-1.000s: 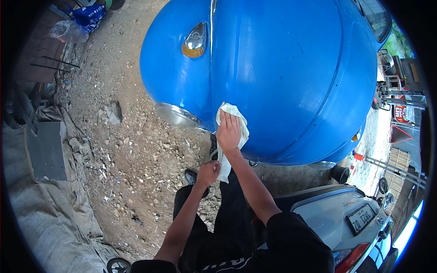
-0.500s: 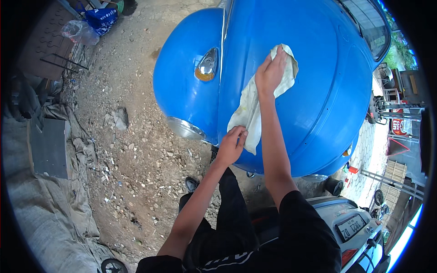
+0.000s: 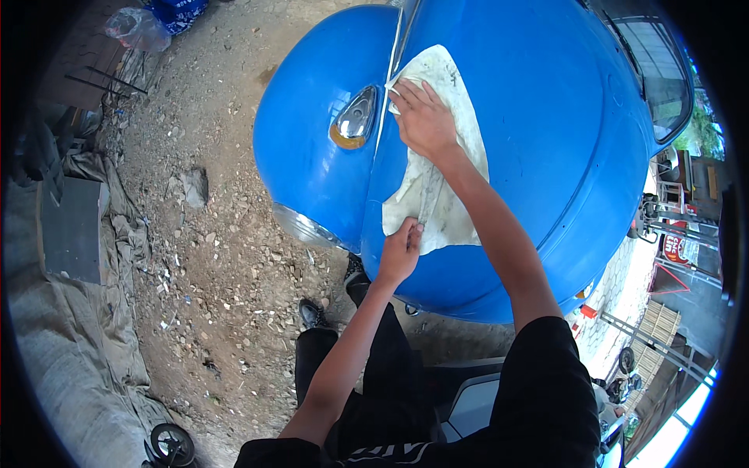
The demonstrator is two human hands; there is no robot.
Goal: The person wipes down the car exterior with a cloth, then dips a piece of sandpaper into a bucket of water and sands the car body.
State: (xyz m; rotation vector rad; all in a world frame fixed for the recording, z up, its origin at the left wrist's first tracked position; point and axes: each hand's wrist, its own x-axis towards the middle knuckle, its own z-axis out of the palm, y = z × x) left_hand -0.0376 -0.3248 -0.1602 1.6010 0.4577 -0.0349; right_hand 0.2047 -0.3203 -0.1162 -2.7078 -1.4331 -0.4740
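Observation:
A blue car body (image 3: 546, 117) fills the upper right, with a chrome-and-amber lamp (image 3: 355, 121) on its rounded fender. A whitish cloth (image 3: 452, 195) lies spread on the blue panel. My right hand (image 3: 421, 117) presses flat on the cloth's upper part, fingers apart. My left hand (image 3: 400, 249) pinches the cloth's lower edge against the panel. A chrome bumper strip (image 3: 304, 226) curves below the fender.
Gravel and dirt ground (image 3: 211, 257) lies to the left. Grey tarpaulin (image 3: 70, 327) and a flat grey slab (image 3: 70, 230) sit at the far left. A plastic bag (image 3: 136, 27) is at the top left. A silver vehicle part (image 3: 476, 405) is near my legs.
My right hand slid the cloth up and left across the blue panel toward the lamp. My left hand rose to hold the cloth's lower edge. The view moved closer to the car.

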